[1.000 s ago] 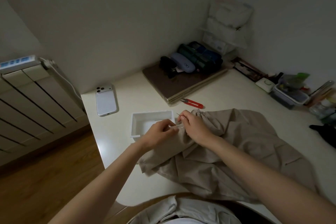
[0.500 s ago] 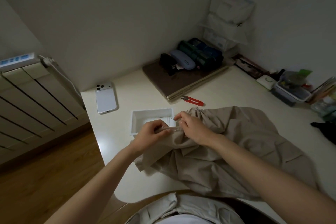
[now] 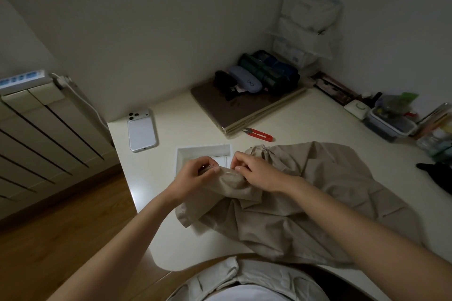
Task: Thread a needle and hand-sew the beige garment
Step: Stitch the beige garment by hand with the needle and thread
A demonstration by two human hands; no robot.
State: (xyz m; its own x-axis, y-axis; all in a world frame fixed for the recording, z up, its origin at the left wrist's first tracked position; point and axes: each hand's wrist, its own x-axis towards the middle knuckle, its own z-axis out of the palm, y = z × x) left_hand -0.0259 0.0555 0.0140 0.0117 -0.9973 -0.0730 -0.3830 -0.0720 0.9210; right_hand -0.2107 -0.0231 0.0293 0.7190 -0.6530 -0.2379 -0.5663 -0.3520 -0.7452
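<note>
The crumpled beige fabric garment [image 3: 318, 193] is spread over the pale table [image 3: 315, 117] across the lower middle and right of the frame. A folded edge of it is raised at mid-frame. There it is pinched by the left hand [image 3: 193, 176] with curled fingers and thumb and, just to the right, by the right hand [image 3: 259, 173], likewise curled onto the fold. A thin pale line is seen between the two hands; whether it is needle or thread cannot be told. The step is judged to be a stitch along that fold. It would be done well if the fold were held taut between the two pinches, the point entered close to the edge, and the thread drawn through evenly so that no pucker is made. Just behind the hands a shallow white rectangular tray [image 3: 181, 157] is set. Farther up lie red-handled thread snips [image 3: 261, 135] and, toward the upper left, a white smartphone [image 3: 141, 134] laid face down.
</note>
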